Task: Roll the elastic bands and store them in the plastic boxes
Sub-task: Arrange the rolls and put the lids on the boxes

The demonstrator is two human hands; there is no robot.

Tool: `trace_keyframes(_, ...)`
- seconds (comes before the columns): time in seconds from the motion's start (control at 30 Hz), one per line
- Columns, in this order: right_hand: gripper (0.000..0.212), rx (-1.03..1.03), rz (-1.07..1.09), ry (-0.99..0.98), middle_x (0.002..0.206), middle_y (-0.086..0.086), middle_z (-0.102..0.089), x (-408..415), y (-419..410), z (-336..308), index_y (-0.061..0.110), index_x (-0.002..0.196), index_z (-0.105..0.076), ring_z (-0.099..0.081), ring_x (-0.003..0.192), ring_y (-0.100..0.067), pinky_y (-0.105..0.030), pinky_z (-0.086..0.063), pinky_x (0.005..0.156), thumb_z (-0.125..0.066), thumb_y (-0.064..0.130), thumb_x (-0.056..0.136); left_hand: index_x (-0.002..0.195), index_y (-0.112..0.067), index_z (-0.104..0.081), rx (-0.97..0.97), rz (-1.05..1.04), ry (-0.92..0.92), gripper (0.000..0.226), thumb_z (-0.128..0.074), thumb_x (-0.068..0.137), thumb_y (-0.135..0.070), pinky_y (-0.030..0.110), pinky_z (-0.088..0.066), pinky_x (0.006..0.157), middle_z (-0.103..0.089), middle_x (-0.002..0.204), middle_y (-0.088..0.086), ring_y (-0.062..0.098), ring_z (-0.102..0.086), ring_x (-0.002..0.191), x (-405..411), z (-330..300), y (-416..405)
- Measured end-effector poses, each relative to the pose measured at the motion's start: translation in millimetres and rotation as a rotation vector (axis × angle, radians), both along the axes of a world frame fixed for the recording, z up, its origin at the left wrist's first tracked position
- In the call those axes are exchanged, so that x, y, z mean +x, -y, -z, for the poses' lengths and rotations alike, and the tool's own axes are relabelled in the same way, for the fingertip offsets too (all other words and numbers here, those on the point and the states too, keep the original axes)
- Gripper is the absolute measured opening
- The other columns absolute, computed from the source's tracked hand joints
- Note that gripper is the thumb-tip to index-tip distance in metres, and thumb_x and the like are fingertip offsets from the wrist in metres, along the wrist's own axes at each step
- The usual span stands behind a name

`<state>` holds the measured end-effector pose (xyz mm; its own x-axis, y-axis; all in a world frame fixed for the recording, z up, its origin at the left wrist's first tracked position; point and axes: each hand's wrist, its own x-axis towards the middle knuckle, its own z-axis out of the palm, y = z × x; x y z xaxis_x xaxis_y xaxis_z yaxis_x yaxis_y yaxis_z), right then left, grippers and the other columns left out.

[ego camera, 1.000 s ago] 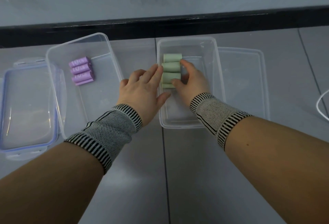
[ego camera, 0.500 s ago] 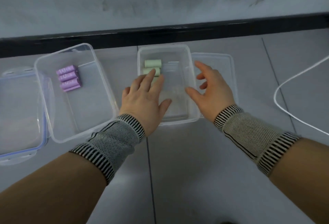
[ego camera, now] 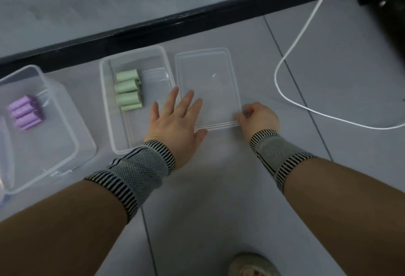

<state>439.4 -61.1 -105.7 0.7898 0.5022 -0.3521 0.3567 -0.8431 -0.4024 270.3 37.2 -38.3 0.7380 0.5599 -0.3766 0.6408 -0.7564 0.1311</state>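
While the right hand (ego camera: 259,116) pinches the near right corner of the clear lid (ego camera: 208,87) on the floor, the left hand (ego camera: 175,120) lies flat with fingers spread over its near left corner. Beyond, four green rolled bands (ego camera: 128,92) sit in the adjacent plastic box (ego camera: 109,109); purple rolled bands (ego camera: 25,112) occupy the left box (ego camera: 65,122).

The 2 boxes are clear, glossy plastic: one (ego camera: 105,109) holds 4 matt, pale green rolls (ego camera: 128,91) of soft-looking band, the other (ego camera: 65,122) holds matt lilac rolls (ego camera: 25,113). The loose lid (ego camera: 208,82) is thin transparent plastic with a shiny glint. Both wristbands (ego camera: 140,170) are knitted mesh cloth with striped ribbed edges. The floor (ego camera: 219,188) is smooth grey with a dull sheen; the white cable (ego camera: 282,91) looks smooth.
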Motion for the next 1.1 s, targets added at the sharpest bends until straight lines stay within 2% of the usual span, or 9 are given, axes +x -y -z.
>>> trace_keyframes(0.2,0.023,-0.001,-0.066,0.052,0.108,-0.012,-0.064,3.4,-3.2,-3.8,0.012,0.105,-0.065,-0.056,0.103,-0.031,-0.031,-0.04,0.086,-0.051,0.026,0.092,0.148,-0.03,0.002,0.026,0.029,-0.031,0.066,-0.027,0.094,-0.053,0.054,0.005,0.113,0.013,0.157,-0.011,0.02,0.022,0.142,12.0,4.7,2.1)
trace_keyframes(0.4,0.01,0.378,0.156,-0.024,0.081,0.004,-0.066,-6.0,-0.8,-31.9,0.017,0.089,-0.066,-0.059,0.077,-0.015,-0.022,-0.044,0.077,-0.061,0.025,0.087,0.148,-0.032,0.004,-0.005,-0.001,0.021,0.064,-0.027,0.095,-0.05,0.053,0.003,0.115,0.011,0.157,-0.013,0.018,0.021,0.142,17.4,-5.6,-1.1)
trace_keyframes(0.53,0.004,0.624,0.162,-0.149,0.072,0.013,-0.064,-22.0,-10.3,-61.7,0.021,0.083,-0.067,-0.064,0.072,-0.008,-0.026,-0.054,0.079,-0.069,0.024,0.083,0.149,-0.032,-0.006,-0.052,-0.068,0.249,0.06,-0.034,0.097,-0.041,0.05,-0.005,0.117,-0.013,0.157,-0.012,0.015,0.008,0.145,21.8,-29.5,-9.6)
trace_keyframes(0.63,0.002,0.72,0.081,-0.245,0.073,0.013,-0.067,-37.1,-23.3,-79.5,0.022,0.081,-0.068,-0.064,0.071,-0.003,-0.023,-0.054,0.076,-0.07,0.022,0.083,0.149,-0.03,-0.013,-0.108,-0.107,0.355,0.057,-0.037,0.098,-0.035,0.044,-0.023,0.114,-0.038,0.148,0.0,0.019,-0.022,0.142,22.6,-46.3,-18.8)
trace_keyframes(0.7,0.006,0.746,0.015,-0.319,0.076,0.012,-0.067,-45.9,-32.9,-88.1,0.022,0.083,-0.067,-0.064,0.075,-0.004,-0.022,-0.053,0.077,-0.065,0.019,0.087,0.148,-0.033,-0.013,-0.141,-0.14,0.372,0.056,-0.037,0.098,-0.036,0.041,-0.039,0.103,-0.051,0.138,0.003,0.023,-0.049,0.124,18.3,-53.2,-24.3)
trace_keyframes(0.73,0.01,0.751,-0.003,-0.368,0.079,0.011,-0.068,-49.7,-37.8,-91.3,0.023,0.084,-0.067,-0.064,0.078,-0.005,-0.022,-0.052,0.079,-0.061,0.016,0.089,0.148,-0.034,-0.014,-0.14,-0.156,0.374,0.056,-0.037,0.097,-0.039,0.04,-0.043,0.098,-0.055,0.133,0.003,0.024,-0.055,0.115,13.7,-54.8,-26.8)
trace_keyframes(0.87,0.025,0.722,-0.062,-0.542,0.085,0.009,-0.069,-62.1,-52.7,-94.7,0.022,0.084,-0.066,-0.065,0.091,-0.01,-0.017,-0.046,0.078,-0.05,0.004,0.09,0.145,-0.034,-0.026,-0.148,-0.251,0.427,0.057,-0.041,0.092,-0.05,0.033,-0.047,0.094,-0.06,0.126,-0.003,0.014,-0.06,0.109,-11.3,-55.2,-32.8)
trace_keyframes(0.97,0.024,0.684,-0.119,-0.608,0.084,0.007,-0.07,-68.8,-57.6,-94.2,0.019,0.082,-0.067,-0.064,0.087,0.0,-0.011,-0.045,0.075,-0.051,0.002,0.089,0.138,-0.032,-0.042,-0.209,-0.386,0.451,0.05,-0.052,0.09,-0.044,0.015,-0.04,0.088,-0.064,0.118,-0.01,0.002,-0.062,0.098,-24.7,-53.6,-35.0)
trace_keyframes(1.1,0.021,0.564,-0.163,-0.532,0.102,0.003,-0.069,-78.3,-61.7,-85.1,0.019,0.095,-0.068,-0.062,0.099,-0.007,-0.02,-0.045,0.092,-0.053,0.005,0.09,0.128,-0.03,-0.054,-0.312,-0.588,0.484,0.042,-0.062,0.087,-0.031,0.009,-0.036,0.081,-0.066,0.111,-0.013,-0.001,-0.06,0.086,-39.2,-50.0,-39.0)
